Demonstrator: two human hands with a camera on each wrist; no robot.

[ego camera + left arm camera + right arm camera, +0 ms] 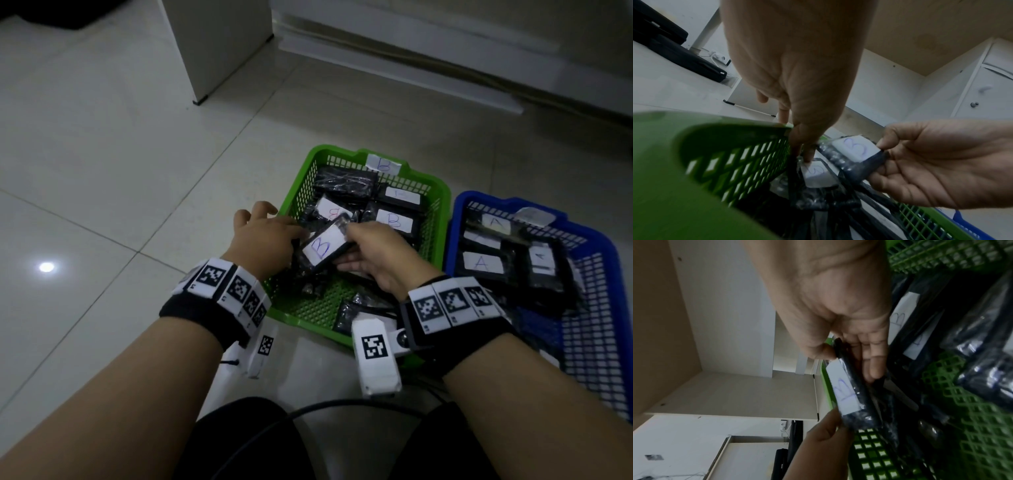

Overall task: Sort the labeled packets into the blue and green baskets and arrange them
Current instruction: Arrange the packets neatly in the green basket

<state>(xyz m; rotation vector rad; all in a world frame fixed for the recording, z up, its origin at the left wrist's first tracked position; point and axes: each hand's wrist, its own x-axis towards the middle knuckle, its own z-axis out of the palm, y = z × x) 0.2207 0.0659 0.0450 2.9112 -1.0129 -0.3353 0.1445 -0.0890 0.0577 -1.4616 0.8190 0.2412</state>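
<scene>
Head view: right hand (373, 253) pinches one B packet (323, 245) over green basket (442, 195), left hand (263, 236) loose-fingered.

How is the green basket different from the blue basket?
The green basket wears a B tag and holds packets labeled B; the blue basket holds packets labeled A. Both hands reach into the green basket, none into the blue basket. The green basket sits left of the blue one. Both are plastic mesh baskets on the floor.
</scene>
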